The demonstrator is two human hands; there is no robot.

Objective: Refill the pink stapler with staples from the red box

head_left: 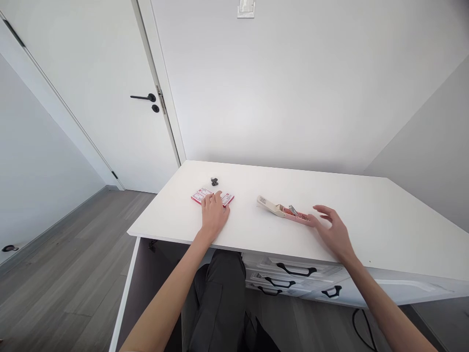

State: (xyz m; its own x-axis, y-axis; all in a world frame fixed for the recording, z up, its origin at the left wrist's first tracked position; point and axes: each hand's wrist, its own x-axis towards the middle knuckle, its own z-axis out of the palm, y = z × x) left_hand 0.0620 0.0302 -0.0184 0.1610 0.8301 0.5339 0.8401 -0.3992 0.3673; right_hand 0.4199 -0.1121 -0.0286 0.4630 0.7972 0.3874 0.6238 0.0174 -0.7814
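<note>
A pale wall rises behind the desk's back edge, and a white door stands past the desk's left end. The white desk itself spreads wide before the person, with drawers under its front edge. Over the desk's middle, right of centre, the right hand is spread, thumb and fingers parted with a gap between them; the thumb overlaps the near end of the stapler, though contact cannot be told. On the desk's left part, the left hand lies palm down with bent fingers, touching the boxes beneath it; whether it grips or merely rests there cannot be told. The stapler lies opened out near the desk's middle, between its front and back edges. Its long axis runs mostly along the desk's length, slanting: the cream arm points left and toward the back edge, the pink base right and toward the front edge. What look like two red-and-white boxes angle apart on the desk's left part. Beyond them, nearer the desk's back edge, sits a small black object.
</note>
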